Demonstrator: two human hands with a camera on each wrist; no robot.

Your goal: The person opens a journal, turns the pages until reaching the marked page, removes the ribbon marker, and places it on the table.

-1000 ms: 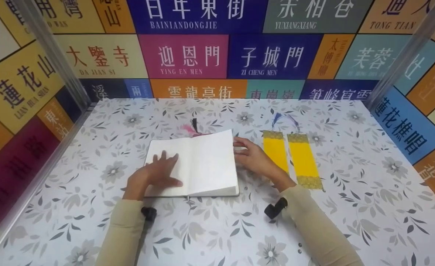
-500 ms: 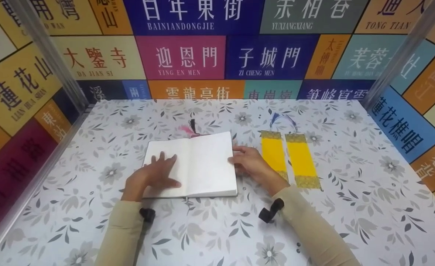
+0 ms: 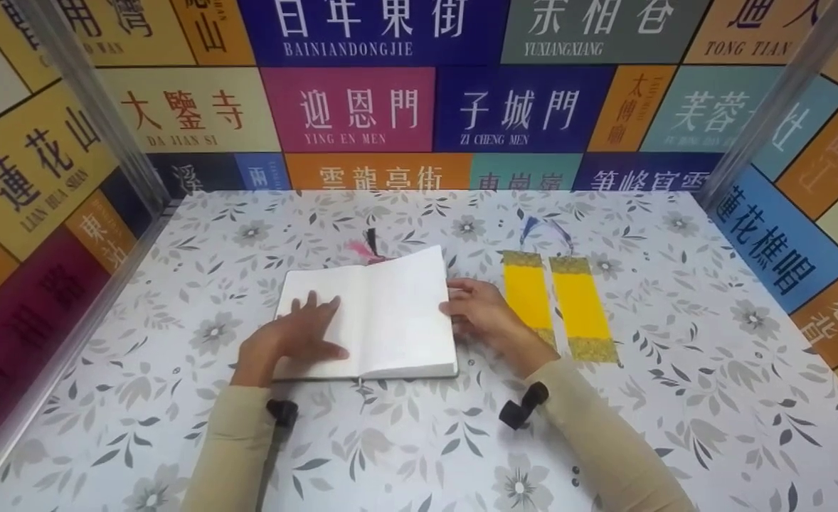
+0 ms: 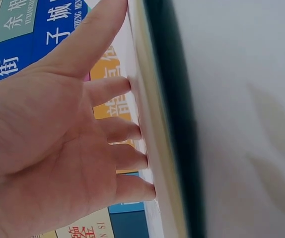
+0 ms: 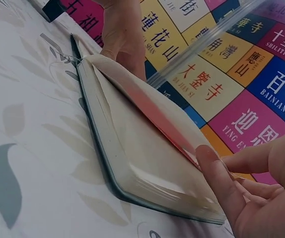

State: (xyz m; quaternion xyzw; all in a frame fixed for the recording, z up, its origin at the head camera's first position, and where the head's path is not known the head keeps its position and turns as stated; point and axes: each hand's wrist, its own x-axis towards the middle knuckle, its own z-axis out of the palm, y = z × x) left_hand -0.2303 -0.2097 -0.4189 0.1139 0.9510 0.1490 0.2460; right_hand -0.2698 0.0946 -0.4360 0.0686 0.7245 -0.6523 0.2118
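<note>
An open notebook (image 3: 405, 313) with blank white pages lies on the table; its dark green cover (image 4: 175, 109) shows in the left wrist view. My left hand (image 3: 284, 341) rests on the left page, fingers straight and spread, fingertips touching the paper. At the right edge, my right hand (image 3: 486, 313) pinches a page (image 5: 147, 94) between thumb and fingers and holds it raised. Under that page, the right wrist view shows a flat red strip (image 5: 165, 131). A pink tassel (image 3: 359, 248) and a black tassel (image 3: 371, 240) stick out past the notebook's top edge.
Two yellow bookmarks (image 3: 582, 302) with gold patterned ends and blue-purple tassels (image 3: 548, 229) lie right of the notebook, partly behind the right hand. The floral tabletop (image 3: 390, 448) ends at a colourful wall of lettered panels (image 3: 348, 110).
The right page dips, then lifts again at its upper right corner, with the right hand at its edge. Meanwhile, the left hand stays spread on the left page.
</note>
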